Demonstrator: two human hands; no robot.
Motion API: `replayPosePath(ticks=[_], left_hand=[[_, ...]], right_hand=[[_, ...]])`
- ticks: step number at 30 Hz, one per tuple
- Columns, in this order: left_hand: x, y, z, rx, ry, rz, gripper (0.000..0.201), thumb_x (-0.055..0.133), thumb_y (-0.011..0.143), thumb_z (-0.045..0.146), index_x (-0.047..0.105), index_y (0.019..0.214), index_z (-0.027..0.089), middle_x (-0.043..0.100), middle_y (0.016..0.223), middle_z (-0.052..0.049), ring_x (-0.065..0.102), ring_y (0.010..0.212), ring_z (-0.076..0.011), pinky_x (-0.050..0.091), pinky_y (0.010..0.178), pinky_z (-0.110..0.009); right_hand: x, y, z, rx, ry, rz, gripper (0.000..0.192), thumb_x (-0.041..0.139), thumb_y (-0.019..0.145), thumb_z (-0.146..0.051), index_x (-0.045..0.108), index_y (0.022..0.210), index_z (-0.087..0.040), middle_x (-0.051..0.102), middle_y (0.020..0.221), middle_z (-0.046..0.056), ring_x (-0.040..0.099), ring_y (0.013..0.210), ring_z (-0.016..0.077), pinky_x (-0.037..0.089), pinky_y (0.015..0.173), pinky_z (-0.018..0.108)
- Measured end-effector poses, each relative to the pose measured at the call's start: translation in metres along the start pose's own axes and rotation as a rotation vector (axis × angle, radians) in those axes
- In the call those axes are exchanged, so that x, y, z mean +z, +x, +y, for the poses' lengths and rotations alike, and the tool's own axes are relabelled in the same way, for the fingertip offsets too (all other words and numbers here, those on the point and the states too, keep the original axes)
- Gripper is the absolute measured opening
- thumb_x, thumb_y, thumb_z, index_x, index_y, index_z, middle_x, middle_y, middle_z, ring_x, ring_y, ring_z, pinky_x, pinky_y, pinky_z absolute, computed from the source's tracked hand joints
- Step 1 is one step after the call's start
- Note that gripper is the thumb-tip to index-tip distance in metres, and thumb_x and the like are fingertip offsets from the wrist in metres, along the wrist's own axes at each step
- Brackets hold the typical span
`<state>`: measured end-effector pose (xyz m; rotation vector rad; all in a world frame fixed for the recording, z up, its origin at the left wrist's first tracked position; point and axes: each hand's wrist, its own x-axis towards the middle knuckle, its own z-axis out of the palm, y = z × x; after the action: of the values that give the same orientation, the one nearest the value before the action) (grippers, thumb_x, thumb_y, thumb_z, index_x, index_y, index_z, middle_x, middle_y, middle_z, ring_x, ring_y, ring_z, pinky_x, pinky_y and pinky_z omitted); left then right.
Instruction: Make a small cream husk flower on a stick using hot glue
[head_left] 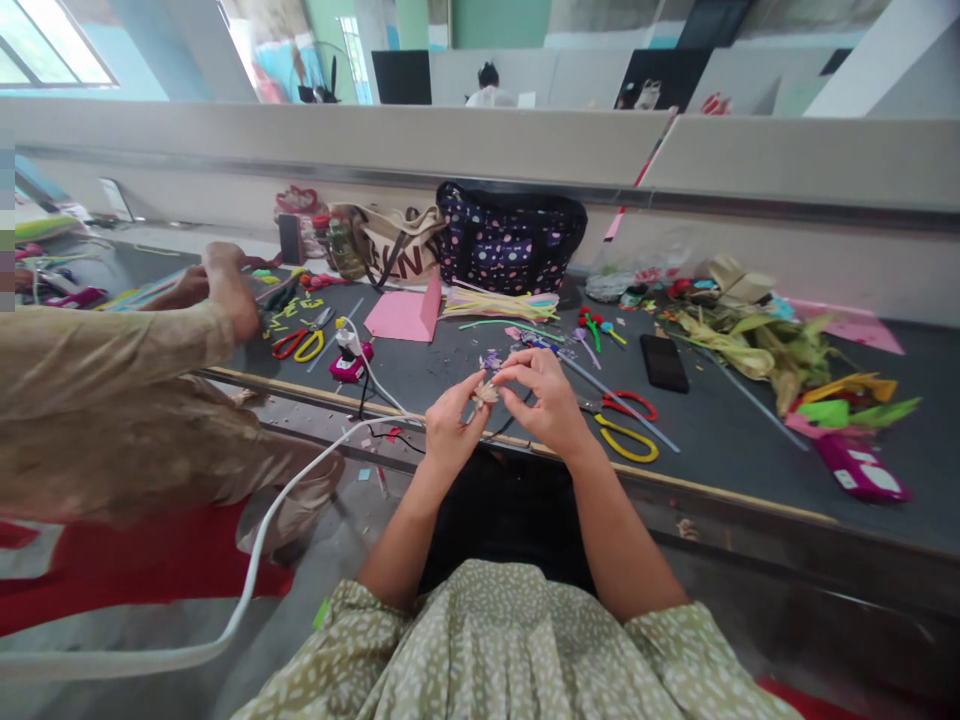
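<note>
In the head view, a small cream, petalled, flower-like piece [486, 393] is held above the table's front edge. My left hand [450, 425] pinches it from the left between thumb and fingers. My right hand [551, 400] meets it from the other side, thumb and index fingertip closed at its edge, other fingers curled. Just behind the piece lie purple scraps [491, 360], partly covered by my right hand. Red-and-yellow-handled scissors [626, 428] lie to the right of my right hand, their blades partly hidden.
A black phone [664, 362], dried husks [780, 350] and a magenta device [862, 470] lie to the right. Behind are pipe cleaners [499, 304], pink paper [405, 315] and a dotted bag [511, 240]. A white cable [300, 475] crosses at left, near another person's arm [135, 340].
</note>
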<state>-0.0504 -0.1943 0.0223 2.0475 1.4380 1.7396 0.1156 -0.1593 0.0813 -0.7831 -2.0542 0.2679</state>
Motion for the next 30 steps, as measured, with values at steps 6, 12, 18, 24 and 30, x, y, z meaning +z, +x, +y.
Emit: replayPosePath(ticks=[6,12,18,24,30], left_hand=[[-0.002,0.0,0.0,0.053,0.055,-0.006,0.039,0.06,0.088,0.023,0.062,0.127,0.022,0.074,0.111,-0.008,0.07,0.094,-0.0182,0.055,0.089,-0.031],[-0.004,-0.002,-0.004,0.083,0.115,0.002,0.038,0.058,0.09,0.023,0.06,0.128,0.02,0.073,0.109,-0.009,0.07,0.098,-0.018,0.054,0.091,-0.031],[-0.005,-0.003,-0.005,0.119,0.189,-0.03,0.039,0.055,0.092,0.024,0.058,0.131,0.02,0.073,0.11,-0.009,0.069,0.102,-0.0199,0.054,0.093,-0.034],[-0.001,-0.006,-0.007,0.201,0.265,-0.057,0.035,0.053,0.091,0.019,0.06,0.125,0.019,0.073,0.108,-0.009,0.069,0.102,-0.0208,0.052,0.099,-0.037],[0.002,-0.01,-0.009,0.208,0.276,-0.065,0.03,0.053,0.091,0.018,0.064,0.118,0.018,0.074,0.1,-0.01,0.07,0.1,-0.0214,0.052,0.099,-0.039]], right_hand=[[0.004,0.001,-0.002,-0.006,0.002,0.012,0.01,0.055,0.087,-0.016,0.063,0.089,-0.022,0.061,0.096,0.006,0.056,0.099,0.0227,0.046,0.091,0.041],[0.003,-0.007,0.001,0.149,0.048,0.2,0.009,0.052,0.095,-0.025,0.061,0.093,-0.023,0.063,0.091,0.004,0.057,0.086,0.0193,0.047,0.075,0.035],[-0.001,-0.004,-0.001,0.159,0.096,0.103,0.012,0.057,0.094,-0.031,0.067,0.091,-0.025,0.066,0.089,0.003,0.059,0.09,0.0206,0.047,0.083,0.038],[0.007,0.011,-0.01,0.096,0.11,-0.022,0.015,0.065,0.088,-0.034,0.071,0.099,-0.026,0.062,0.103,0.006,0.056,0.104,0.0233,0.045,0.095,0.044],[0.019,0.024,-0.015,0.093,0.157,-0.029,0.012,0.063,0.088,-0.024,0.064,0.076,-0.022,0.062,0.095,0.005,0.057,0.097,0.0213,0.043,0.094,0.042]])
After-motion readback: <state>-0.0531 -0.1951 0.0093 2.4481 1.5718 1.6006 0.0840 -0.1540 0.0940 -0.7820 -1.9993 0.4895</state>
